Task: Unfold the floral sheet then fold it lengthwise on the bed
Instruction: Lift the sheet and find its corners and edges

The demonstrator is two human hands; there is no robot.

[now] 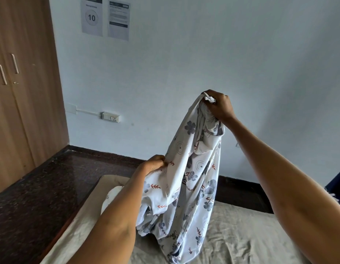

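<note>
Beige and creased, the bed (241, 235) fills the near part of the view, and the lower end of the floral sheet (184, 187) pools on it near the middle, toward the left edge. From there the sheet rises in a loose, twisted column, white with grey-blue flowers and small rust sprigs, still bunched rather than spread. The left hand (154, 165) pinches a fold partway up its left side, fingers closed on the cloth, probably to pull that side outward and open the bundle. Higher and farther off, the right hand (217, 105) is fisted around the gathered top end, lifting it so the weight of the cloth can shake the folds loose. A pillow (110, 197) lies by the bed's left edge. Beyond stand a wooden wardrobe (22, 92) and the pale wall (203, 54), with two notices (105, 17).
</note>
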